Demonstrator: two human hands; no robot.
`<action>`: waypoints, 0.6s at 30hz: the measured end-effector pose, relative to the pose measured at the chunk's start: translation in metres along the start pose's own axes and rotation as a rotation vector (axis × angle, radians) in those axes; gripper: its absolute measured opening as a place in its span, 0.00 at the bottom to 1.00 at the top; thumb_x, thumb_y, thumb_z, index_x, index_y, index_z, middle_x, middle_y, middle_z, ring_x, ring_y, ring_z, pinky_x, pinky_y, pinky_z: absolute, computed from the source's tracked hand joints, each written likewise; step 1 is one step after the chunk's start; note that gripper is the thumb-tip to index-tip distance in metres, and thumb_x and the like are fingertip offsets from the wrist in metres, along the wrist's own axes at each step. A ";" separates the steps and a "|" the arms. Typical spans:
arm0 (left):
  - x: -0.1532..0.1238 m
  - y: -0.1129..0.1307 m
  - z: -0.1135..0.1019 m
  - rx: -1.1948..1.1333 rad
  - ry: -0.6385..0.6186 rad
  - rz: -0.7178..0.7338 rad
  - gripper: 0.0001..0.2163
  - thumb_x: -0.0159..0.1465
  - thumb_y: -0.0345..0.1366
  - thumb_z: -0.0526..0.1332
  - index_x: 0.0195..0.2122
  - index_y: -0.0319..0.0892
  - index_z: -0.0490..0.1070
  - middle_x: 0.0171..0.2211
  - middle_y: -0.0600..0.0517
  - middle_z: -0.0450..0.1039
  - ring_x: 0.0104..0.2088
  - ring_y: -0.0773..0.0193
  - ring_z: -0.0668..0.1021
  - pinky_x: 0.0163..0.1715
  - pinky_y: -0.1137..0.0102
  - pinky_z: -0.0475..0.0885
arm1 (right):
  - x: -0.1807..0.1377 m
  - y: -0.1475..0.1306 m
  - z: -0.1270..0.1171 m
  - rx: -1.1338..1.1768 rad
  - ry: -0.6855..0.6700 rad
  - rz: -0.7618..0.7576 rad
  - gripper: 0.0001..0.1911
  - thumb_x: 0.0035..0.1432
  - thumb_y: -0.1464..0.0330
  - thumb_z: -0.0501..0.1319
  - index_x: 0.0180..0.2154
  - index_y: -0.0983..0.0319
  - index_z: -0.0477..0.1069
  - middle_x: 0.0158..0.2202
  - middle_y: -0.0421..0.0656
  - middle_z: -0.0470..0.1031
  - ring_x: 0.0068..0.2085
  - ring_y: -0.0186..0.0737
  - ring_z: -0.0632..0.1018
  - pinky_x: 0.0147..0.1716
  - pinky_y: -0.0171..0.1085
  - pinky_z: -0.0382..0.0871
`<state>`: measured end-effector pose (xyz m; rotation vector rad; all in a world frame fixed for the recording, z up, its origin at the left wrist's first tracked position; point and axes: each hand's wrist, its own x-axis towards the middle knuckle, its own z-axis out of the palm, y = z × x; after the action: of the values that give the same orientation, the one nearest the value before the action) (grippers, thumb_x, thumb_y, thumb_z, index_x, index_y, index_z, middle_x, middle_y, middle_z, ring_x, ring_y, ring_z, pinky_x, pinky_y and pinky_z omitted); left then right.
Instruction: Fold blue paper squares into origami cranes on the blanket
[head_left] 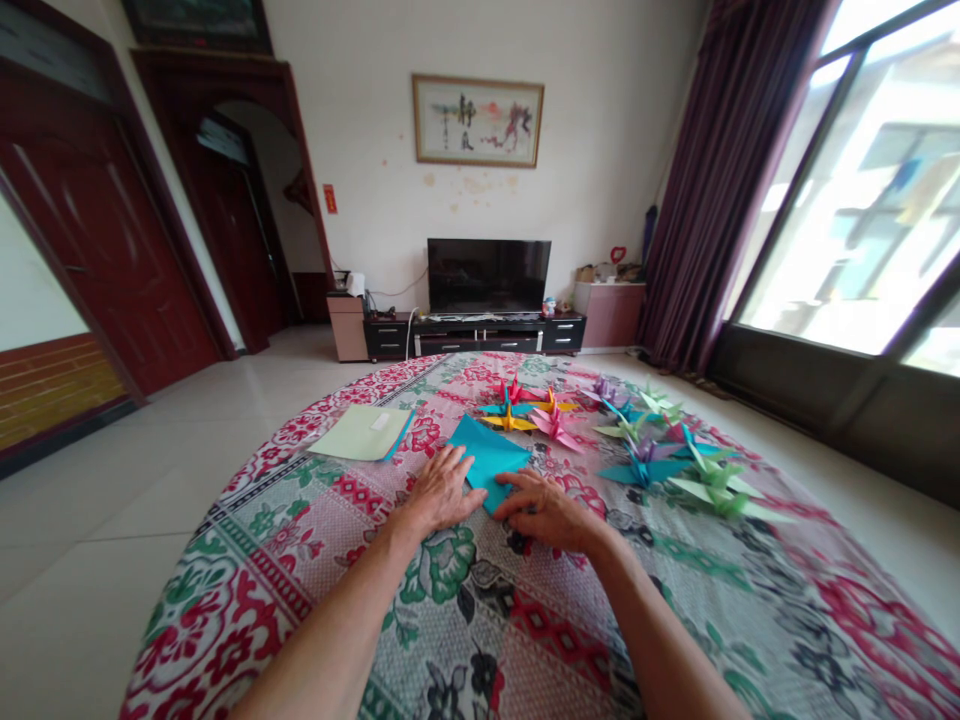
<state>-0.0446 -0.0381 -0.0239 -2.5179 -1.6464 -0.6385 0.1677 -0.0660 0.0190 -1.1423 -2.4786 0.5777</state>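
A folded teal paper [491, 455] lies on the flowered tablecloth [450, 600] in front of me. My left hand [442, 490] rests flat with its fingers stretched onto the paper's left edge. My right hand [544, 510] lies beside it, fingers extended and pressing the paper's near corner. Neither hand lifts the sheet. Beyond the paper stand several folded paper cranes [540, 410] in red, yellow, pink, blue and green, with more cranes [705, 475] to the right.
A stack of pale green and blue paper sheets [364, 432] lies at the left on the round table. Behind are a TV [487, 275] on a low cabinet, a framed picture [477, 120], dark red doors [105, 250] and purple curtains [720, 180] by a window.
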 end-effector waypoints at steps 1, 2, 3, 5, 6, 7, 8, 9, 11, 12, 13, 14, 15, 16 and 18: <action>0.000 0.000 -0.001 0.002 -0.005 0.001 0.26 0.58 0.48 0.55 0.54 0.39 0.63 0.58 0.42 0.58 0.59 0.49 0.59 0.56 0.54 0.57 | 0.000 0.001 0.000 0.009 0.006 -0.001 0.14 0.48 0.73 0.57 0.34 0.51 0.77 0.55 0.37 0.65 0.56 0.47 0.63 0.54 0.53 0.53; 0.000 0.000 -0.001 0.002 -0.010 0.004 0.26 0.58 0.49 0.55 0.54 0.39 0.62 0.58 0.41 0.58 0.59 0.49 0.58 0.56 0.54 0.57 | 0.001 0.001 0.000 0.019 0.014 0.002 0.14 0.47 0.73 0.57 0.34 0.51 0.76 0.55 0.38 0.65 0.55 0.47 0.64 0.54 0.52 0.54; 0.000 0.000 -0.002 0.003 -0.013 0.006 0.26 0.58 0.49 0.54 0.54 0.39 0.62 0.58 0.41 0.58 0.59 0.48 0.58 0.56 0.54 0.57 | 0.001 0.001 0.001 0.031 0.025 0.009 0.15 0.47 0.74 0.57 0.34 0.52 0.76 0.54 0.38 0.66 0.55 0.46 0.64 0.54 0.52 0.54; 0.000 0.000 -0.002 0.004 -0.023 0.006 0.27 0.59 0.49 0.54 0.55 0.38 0.62 0.58 0.40 0.57 0.59 0.48 0.58 0.56 0.53 0.57 | 0.002 0.001 0.001 0.049 0.047 0.023 0.18 0.46 0.75 0.56 0.37 0.52 0.75 0.53 0.38 0.67 0.54 0.46 0.65 0.54 0.51 0.55; 0.000 0.000 -0.003 0.005 -0.027 0.003 0.27 0.59 0.49 0.53 0.55 0.38 0.61 0.58 0.40 0.57 0.59 0.47 0.58 0.56 0.53 0.57 | 0.002 0.000 0.002 0.052 0.055 0.027 0.19 0.46 0.75 0.56 0.38 0.51 0.75 0.53 0.38 0.67 0.54 0.46 0.66 0.54 0.50 0.56; 0.000 0.000 -0.003 0.006 -0.033 0.002 0.27 0.59 0.50 0.53 0.55 0.38 0.61 0.58 0.40 0.57 0.59 0.47 0.58 0.56 0.53 0.57 | 0.002 -0.001 0.002 0.050 0.060 0.025 0.21 0.45 0.76 0.56 0.40 0.50 0.74 0.52 0.38 0.68 0.53 0.46 0.66 0.53 0.49 0.56; 0.000 0.000 -0.003 0.008 -0.039 0.001 0.27 0.59 0.50 0.53 0.55 0.38 0.61 0.59 0.40 0.56 0.59 0.47 0.58 0.56 0.54 0.56 | 0.002 -0.002 0.002 0.043 0.063 0.017 0.23 0.45 0.76 0.55 0.40 0.49 0.74 0.52 0.37 0.68 0.53 0.45 0.66 0.53 0.49 0.57; 0.001 0.000 -0.003 0.009 -0.046 0.002 0.27 0.59 0.50 0.52 0.55 0.37 0.61 0.59 0.40 0.56 0.59 0.47 0.58 0.56 0.54 0.56 | 0.002 -0.002 0.003 0.033 0.066 0.006 0.24 0.45 0.77 0.55 0.41 0.48 0.74 0.51 0.36 0.68 0.52 0.45 0.67 0.53 0.48 0.58; 0.001 0.000 -0.003 0.010 -0.062 0.003 0.28 0.59 0.50 0.52 0.56 0.37 0.60 0.59 0.40 0.56 0.60 0.48 0.57 0.56 0.54 0.56 | 0.002 -0.003 0.004 0.009 0.070 -0.012 0.26 0.44 0.78 0.54 0.41 0.47 0.73 0.51 0.36 0.68 0.52 0.45 0.67 0.52 0.47 0.58; 0.002 0.000 -0.003 0.011 -0.073 0.002 0.28 0.59 0.50 0.52 0.56 0.37 0.60 0.59 0.40 0.55 0.60 0.48 0.57 0.57 0.54 0.56 | 0.002 -0.003 0.005 -0.005 0.067 -0.016 0.27 0.44 0.78 0.53 0.42 0.47 0.73 0.51 0.36 0.68 0.52 0.45 0.67 0.52 0.47 0.57; 0.002 0.000 -0.004 0.010 -0.085 0.000 0.28 0.59 0.50 0.52 0.56 0.37 0.60 0.59 0.41 0.55 0.60 0.48 0.56 0.57 0.54 0.55 | 0.003 -0.003 0.006 -0.017 0.061 -0.018 0.28 0.43 0.79 0.53 0.42 0.47 0.73 0.51 0.36 0.68 0.52 0.44 0.66 0.53 0.47 0.57; 0.002 0.000 -0.004 0.009 -0.095 -0.004 0.28 0.59 0.50 0.52 0.56 0.37 0.59 0.60 0.41 0.54 0.60 0.48 0.56 0.57 0.55 0.55 | 0.003 -0.004 0.007 -0.028 0.052 -0.014 0.29 0.43 0.79 0.52 0.43 0.47 0.73 0.51 0.37 0.67 0.52 0.44 0.66 0.53 0.47 0.56; 0.003 0.000 -0.005 0.007 -0.104 -0.009 0.28 0.59 0.50 0.52 0.57 0.37 0.59 0.60 0.41 0.54 0.60 0.49 0.56 0.57 0.55 0.54 | 0.003 -0.004 0.007 -0.037 0.042 -0.006 0.30 0.42 0.80 0.52 0.44 0.47 0.72 0.51 0.38 0.67 0.53 0.44 0.65 0.54 0.47 0.55; 0.003 -0.001 -0.005 0.003 -0.112 -0.013 0.29 0.59 0.51 0.52 0.57 0.37 0.59 0.60 0.41 0.54 0.60 0.49 0.55 0.58 0.55 0.54 | 0.004 -0.004 0.007 -0.044 0.034 0.004 0.31 0.42 0.80 0.52 0.45 0.48 0.72 0.52 0.38 0.66 0.53 0.44 0.64 0.54 0.48 0.54; 0.003 -0.001 -0.005 -0.007 -0.124 -0.021 0.30 0.59 0.52 0.51 0.57 0.38 0.58 0.60 0.42 0.53 0.61 0.49 0.55 0.58 0.56 0.53 | 0.004 -0.005 0.007 -0.060 0.023 0.021 0.31 0.41 0.80 0.51 0.44 0.48 0.72 0.52 0.39 0.66 0.54 0.45 0.64 0.54 0.49 0.53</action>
<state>-0.0464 -0.0362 -0.0179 -2.5974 -1.7139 -0.5007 0.1583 -0.0673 0.0159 -1.1913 -2.4829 0.4967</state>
